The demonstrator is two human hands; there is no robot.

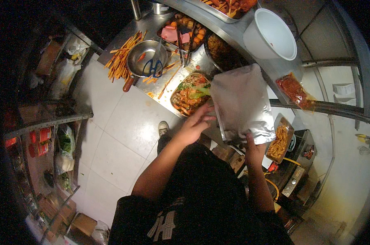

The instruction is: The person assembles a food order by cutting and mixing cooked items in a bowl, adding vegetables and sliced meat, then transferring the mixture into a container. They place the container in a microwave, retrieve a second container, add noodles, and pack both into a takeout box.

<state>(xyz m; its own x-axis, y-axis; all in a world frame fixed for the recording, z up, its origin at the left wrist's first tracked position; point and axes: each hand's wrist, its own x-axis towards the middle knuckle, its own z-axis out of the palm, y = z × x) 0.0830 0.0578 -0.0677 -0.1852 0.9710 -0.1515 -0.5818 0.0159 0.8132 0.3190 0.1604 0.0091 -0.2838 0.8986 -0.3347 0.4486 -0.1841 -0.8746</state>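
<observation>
While the right hand clasps the lower edge of a silver foil bag right of centre, I make out only its thumb lapped over the crinkled foil; the other fingers are hidden, though I judge they press from beneath, keeping so limp a thing from drooping. The left hand has its fingers loosely spread, pinching nothing I can see, just beside the bag's left edge; I cannot tell whether the tips touch. At the bag's lower right sits a heap of yellowish strips. Left of the bag, a boxed portion of mixed food stands on the counter, presumably for easy reach. Farther toward the upper left, blue-handled scissors rest in a pan, perhaps to keep the blades off the steel. Tongs lie by pink slices, seemingly ready for serving; upper right, a white bucket occupies a ledge, which probably saves working room.
</observation>
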